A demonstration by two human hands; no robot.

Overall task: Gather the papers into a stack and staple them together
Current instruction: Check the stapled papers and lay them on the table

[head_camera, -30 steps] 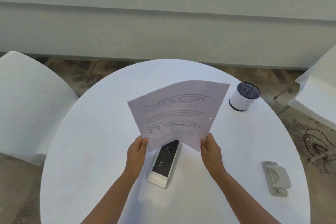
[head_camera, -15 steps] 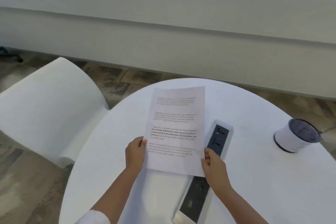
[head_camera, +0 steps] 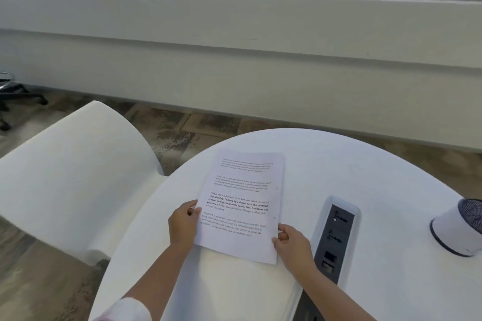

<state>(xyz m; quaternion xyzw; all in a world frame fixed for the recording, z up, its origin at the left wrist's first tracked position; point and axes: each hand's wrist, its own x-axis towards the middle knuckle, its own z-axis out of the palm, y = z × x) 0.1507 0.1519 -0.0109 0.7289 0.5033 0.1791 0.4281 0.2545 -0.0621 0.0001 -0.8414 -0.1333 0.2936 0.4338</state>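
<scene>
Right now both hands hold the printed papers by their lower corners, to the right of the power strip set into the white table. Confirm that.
Not quite. In the head view the left hand and right hand do hold the papers near their lower corners, but the papers are to the left of the power strip in the white table, not the right.

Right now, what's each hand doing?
Left hand: pinches the left edge of the printed papers.
Right hand: grips the papers' lower right corner.
</scene>
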